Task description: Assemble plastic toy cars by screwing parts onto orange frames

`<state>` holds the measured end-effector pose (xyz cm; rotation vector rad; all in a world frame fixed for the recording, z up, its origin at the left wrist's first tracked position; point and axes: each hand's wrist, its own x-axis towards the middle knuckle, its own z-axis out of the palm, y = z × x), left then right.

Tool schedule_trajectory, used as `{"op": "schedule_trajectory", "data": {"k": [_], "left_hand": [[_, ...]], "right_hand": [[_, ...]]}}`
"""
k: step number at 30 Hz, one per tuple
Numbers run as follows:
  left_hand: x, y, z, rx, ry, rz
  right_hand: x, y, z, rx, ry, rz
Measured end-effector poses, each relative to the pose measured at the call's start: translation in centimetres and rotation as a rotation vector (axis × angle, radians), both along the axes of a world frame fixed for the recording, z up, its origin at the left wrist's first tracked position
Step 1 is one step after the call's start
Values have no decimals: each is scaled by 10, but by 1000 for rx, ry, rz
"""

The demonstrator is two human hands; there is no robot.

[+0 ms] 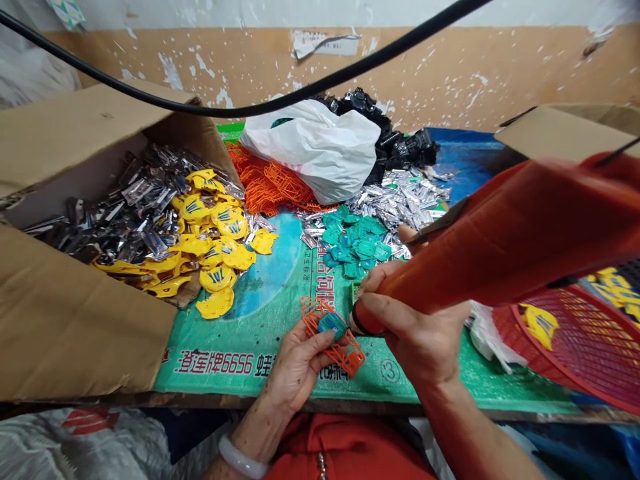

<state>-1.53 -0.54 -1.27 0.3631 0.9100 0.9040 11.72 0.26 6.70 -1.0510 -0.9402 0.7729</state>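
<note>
My left hand is closed on an orange plastic lattice frame, its thumb pressing on a small teal plastic piece that lies on the frame. My right hand wraps round a long red power screwdriver. The black collar at the tool's front end points at the teal piece, close beside it; I cannot tell whether the tip touches. Just beyond my hands lies a heap of teal plastic pieces. The tool's body hides part of the table to the right.
A cardboard box at left spills dark clear-and-silver parts and yellow pieces. Behind are orange frames, a white bag, black parts and silver parts. A red basket stands right. A black cable hangs across.
</note>
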Motion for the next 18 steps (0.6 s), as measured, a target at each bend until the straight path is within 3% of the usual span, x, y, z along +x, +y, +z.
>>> {"op": "schedule_trajectory", "data": {"k": [18], "left_hand": [[-2, 2, 2, -21, -35, 3]], "right_hand": [[0, -3, 4, 13, 45, 66]]}}
